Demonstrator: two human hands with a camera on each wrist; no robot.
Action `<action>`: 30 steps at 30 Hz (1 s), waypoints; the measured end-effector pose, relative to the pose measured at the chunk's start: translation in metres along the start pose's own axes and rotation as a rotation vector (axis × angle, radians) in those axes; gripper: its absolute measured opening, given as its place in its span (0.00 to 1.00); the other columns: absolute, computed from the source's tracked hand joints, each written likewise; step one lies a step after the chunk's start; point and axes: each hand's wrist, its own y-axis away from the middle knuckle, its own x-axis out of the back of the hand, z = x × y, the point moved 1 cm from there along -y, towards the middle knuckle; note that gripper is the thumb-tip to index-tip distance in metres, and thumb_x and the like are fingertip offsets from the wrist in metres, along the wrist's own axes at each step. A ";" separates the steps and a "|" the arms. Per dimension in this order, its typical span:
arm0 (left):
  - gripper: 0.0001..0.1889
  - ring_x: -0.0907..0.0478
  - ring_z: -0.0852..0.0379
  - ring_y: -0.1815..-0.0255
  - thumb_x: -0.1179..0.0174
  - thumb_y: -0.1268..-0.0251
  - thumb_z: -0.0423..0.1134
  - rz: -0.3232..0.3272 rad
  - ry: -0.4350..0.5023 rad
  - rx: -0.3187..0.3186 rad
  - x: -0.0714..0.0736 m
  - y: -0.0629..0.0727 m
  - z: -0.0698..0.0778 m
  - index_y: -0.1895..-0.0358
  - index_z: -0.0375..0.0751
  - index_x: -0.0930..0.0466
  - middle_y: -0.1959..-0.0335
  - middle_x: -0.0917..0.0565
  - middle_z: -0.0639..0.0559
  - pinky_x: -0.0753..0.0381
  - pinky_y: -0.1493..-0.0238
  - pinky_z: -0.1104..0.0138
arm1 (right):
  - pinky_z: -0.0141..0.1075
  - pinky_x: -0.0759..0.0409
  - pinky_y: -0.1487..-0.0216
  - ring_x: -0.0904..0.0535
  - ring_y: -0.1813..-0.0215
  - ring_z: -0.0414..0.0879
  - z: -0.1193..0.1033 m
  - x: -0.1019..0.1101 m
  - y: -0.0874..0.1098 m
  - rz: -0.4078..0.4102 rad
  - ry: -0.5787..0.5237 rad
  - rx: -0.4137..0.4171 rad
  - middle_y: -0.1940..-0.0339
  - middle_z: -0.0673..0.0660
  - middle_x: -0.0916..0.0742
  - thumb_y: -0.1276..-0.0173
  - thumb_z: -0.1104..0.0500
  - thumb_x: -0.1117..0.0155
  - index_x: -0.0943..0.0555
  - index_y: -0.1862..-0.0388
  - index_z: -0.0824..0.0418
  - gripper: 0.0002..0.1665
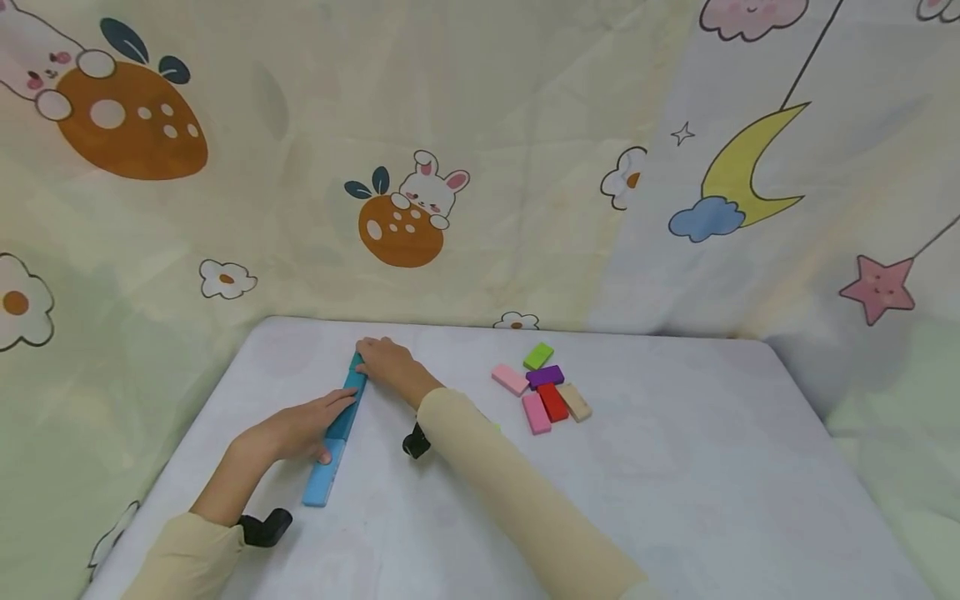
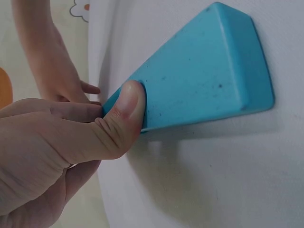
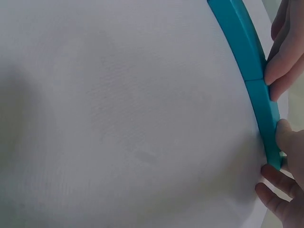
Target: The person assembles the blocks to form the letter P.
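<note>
Several blue and teal blocks stand end to end in a narrow row on the left of the table. The light blue block [image 1: 322,479] is nearest. My left hand [image 1: 296,427] pinches the row at its middle, around a teal block [image 3: 235,38], with the thumb on the near side and fingers across the other. In the left wrist view the thumb presses beside the light blue block [image 2: 204,61]. At the far end my right hand [image 1: 390,362] grips the last green-teal block [image 3: 263,111] between thumb and fingers. Its fingertips [image 3: 271,175] wrap around that end.
Right of the arms lie loose blocks: lime green [image 1: 538,357], pale pink [image 1: 510,379], purple [image 1: 545,376], red [image 1: 552,402], beige [image 1: 574,402] and pink [image 1: 536,413]. A light green bit [image 1: 496,427] peeks past the right sleeve. A printed cloth [image 1: 480,100] hangs behind the white table [image 1: 712,467].
</note>
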 end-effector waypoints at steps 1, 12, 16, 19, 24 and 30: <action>0.50 0.39 0.35 0.27 0.28 0.51 0.45 -0.001 0.004 0.002 0.000 0.000 0.001 0.26 0.34 0.46 0.23 0.45 0.37 0.29 0.35 0.44 | 0.31 0.21 0.48 0.25 0.45 0.42 0.001 0.000 0.000 0.001 0.001 0.001 0.35 0.45 0.22 0.24 0.45 0.51 0.29 0.40 0.51 0.20; 0.51 0.38 0.35 0.27 0.27 0.51 0.45 0.003 0.007 0.006 0.004 -0.003 0.006 0.26 0.34 0.46 0.23 0.45 0.37 0.28 0.35 0.44 | 0.35 0.23 0.37 0.29 0.31 0.45 0.005 -0.001 0.002 0.005 0.042 -0.016 0.25 0.48 0.31 0.23 0.44 0.54 0.33 0.31 0.50 0.26; 0.50 0.39 0.34 0.27 0.28 0.50 0.45 0.001 0.013 0.004 0.004 -0.002 0.006 0.26 0.34 0.46 0.23 0.45 0.36 0.28 0.35 0.43 | 0.37 0.27 0.31 0.34 0.26 0.47 0.008 0.002 0.011 0.004 0.034 0.007 0.21 0.50 0.38 0.23 0.41 0.56 0.39 0.25 0.47 0.31; 0.50 0.38 0.34 0.27 0.28 0.50 0.46 0.001 0.003 -0.002 0.003 -0.002 0.006 0.26 0.33 0.46 0.24 0.44 0.36 0.28 0.35 0.43 | 0.40 0.31 0.27 0.37 0.24 0.49 0.017 0.014 0.031 0.018 0.016 0.101 0.20 0.52 0.42 0.23 0.41 0.55 0.44 0.22 0.47 0.34; 0.50 0.38 0.34 0.27 0.27 0.52 0.46 0.005 -0.001 0.007 0.005 -0.001 0.007 0.26 0.33 0.45 0.24 0.42 0.36 0.29 0.35 0.43 | 0.40 0.32 0.26 0.38 0.23 0.49 0.061 0.041 0.090 0.021 0.088 0.289 0.21 0.54 0.39 0.25 0.44 0.49 0.43 0.22 0.51 0.36; 0.49 0.39 0.33 0.27 0.27 0.52 0.43 0.015 0.017 -0.015 0.004 0.001 0.006 0.27 0.32 0.44 0.24 0.43 0.36 0.29 0.35 0.43 | 0.46 0.27 0.30 0.34 0.26 0.53 0.157 0.047 0.181 0.037 0.108 0.269 0.25 0.58 0.31 0.28 0.49 0.41 0.35 0.27 0.57 0.34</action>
